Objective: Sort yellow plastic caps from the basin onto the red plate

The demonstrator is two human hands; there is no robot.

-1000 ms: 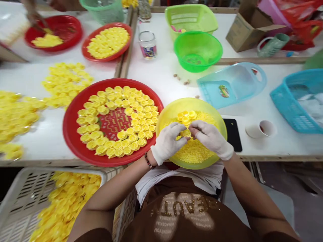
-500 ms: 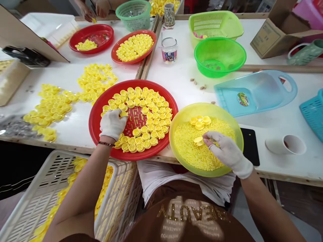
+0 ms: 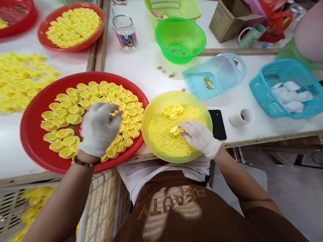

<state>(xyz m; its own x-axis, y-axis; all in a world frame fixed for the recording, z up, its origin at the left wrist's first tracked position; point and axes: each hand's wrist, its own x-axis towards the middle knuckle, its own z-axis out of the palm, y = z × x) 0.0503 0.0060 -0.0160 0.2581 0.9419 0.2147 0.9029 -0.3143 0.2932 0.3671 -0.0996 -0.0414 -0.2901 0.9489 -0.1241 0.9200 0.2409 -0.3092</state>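
My gloved left hand is over the red tray, above its rows of small yellow cups. Its thumb and fingers curve toward each other; whether anything sits between them is hidden. In the yellow bowl, my gloved right hand pinches one small yellow cup just above the yellow grains. Several more yellow cups lie on the grains near the bowl's far side.
A green bowl, a blue scoop and a glass jar stand behind. To the right are a black phone, a white cup and a blue basket. A white crate is below the table edge.
The view has turned to the right. My left hand has moved toward the middle of the red tray, away from its left cups. My right hand still holds the cup over the grains.
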